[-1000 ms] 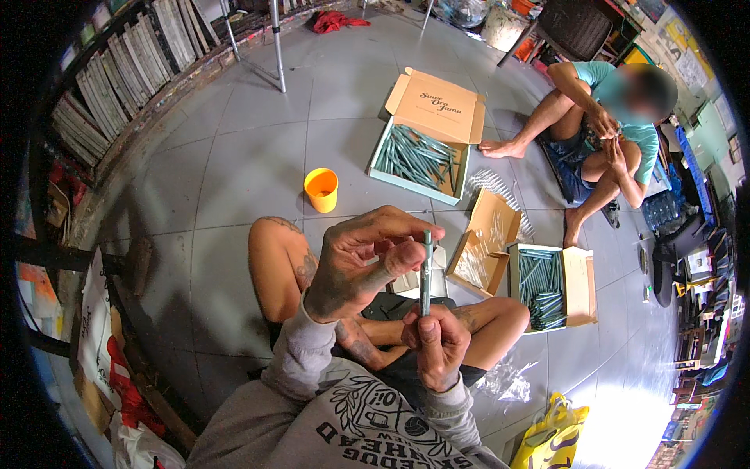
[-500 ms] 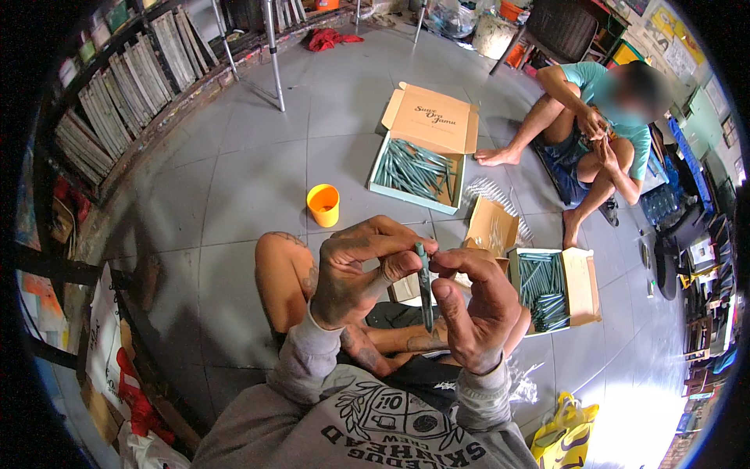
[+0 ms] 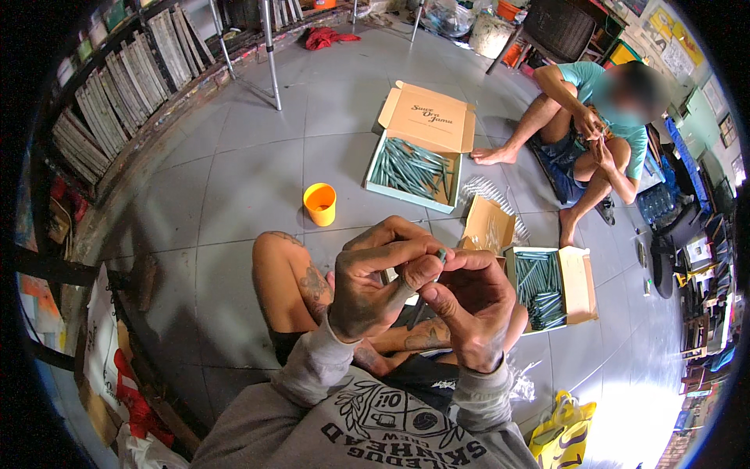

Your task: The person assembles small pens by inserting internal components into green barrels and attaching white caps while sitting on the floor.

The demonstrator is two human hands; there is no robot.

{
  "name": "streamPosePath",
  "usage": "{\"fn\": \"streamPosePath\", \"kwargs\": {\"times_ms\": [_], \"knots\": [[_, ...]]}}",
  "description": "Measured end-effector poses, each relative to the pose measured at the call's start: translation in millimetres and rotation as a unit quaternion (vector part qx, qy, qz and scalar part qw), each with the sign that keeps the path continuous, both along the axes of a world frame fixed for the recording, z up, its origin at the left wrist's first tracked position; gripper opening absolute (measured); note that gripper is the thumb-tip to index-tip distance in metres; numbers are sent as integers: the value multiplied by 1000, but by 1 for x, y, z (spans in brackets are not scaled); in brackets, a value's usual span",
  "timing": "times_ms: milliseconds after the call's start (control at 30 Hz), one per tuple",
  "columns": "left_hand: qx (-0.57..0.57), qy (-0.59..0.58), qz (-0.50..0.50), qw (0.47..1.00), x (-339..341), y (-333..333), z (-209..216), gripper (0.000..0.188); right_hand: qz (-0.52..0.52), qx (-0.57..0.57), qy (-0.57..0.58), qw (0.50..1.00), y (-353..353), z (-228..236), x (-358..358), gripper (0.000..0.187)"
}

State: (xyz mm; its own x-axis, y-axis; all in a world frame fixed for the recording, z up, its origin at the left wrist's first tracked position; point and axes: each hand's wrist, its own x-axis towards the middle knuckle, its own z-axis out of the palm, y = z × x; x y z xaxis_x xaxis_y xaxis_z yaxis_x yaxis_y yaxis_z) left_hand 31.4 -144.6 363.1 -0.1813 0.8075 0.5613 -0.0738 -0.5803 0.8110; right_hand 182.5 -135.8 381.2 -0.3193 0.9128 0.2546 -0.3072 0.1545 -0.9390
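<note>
A slim dark green pen (image 3: pixel 441 255) is held upright in front of my chest, its top end showing between my fingertips and most of its body hidden. My left hand (image 3: pixel 383 285) pinches it near the top between thumb and index finger. My right hand (image 3: pixel 475 306) is closed around it from the other side, with thumb and index finger touching the pen. Beyond my hands, an open box (image 3: pixel 375 186) holds many similar green pens in a loose pile. To the right, a second open box (image 3: pixel 580 285) has more green pens in neater rows.
An orange cup (image 3: pixel 319 205) stands on the grey tiled floor. A small cardboard box (image 3: pixel 486 223) with clear plastic lies between the pen boxes. At the right sits another person (image 3: pixel 590 133), hands together. A yellow bag (image 3: pixel 562 430) lies at lower right; metal legs (image 3: pixel 269 55) stand at the back.
My hands have drawn closer together around the pen. My right thumb and index finger now close on it, and the pen's body is more covered than before.
</note>
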Motion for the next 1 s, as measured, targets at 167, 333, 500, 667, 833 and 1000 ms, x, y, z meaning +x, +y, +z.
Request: {"fn": "streamPosePath", "kwargs": {"times_ms": [167,333,500,667,833,1000], "knots": [[-16,-20,-39,999,-2,-1,1,19,10,-36,28,999,-1,2,1,22],[-33,-134,-57,989,2,10,1,23,32,-53,18,998,-5,-5,-3,35],[-3,-217,-55,975,-12,24,15,27,162,-139,53,976,-17,-28,12,51],[0,-170,-72,983,-19,19,17,27,207,-68,65,974,-8,1,31,58],[3,-198,-100,975,-13,14,7,30,165,-61,-212,961,-8,19,35,32],[17,-185,-96,978,-17,8,4,32,-36,199,-208,957,10,34,17,35]]}}
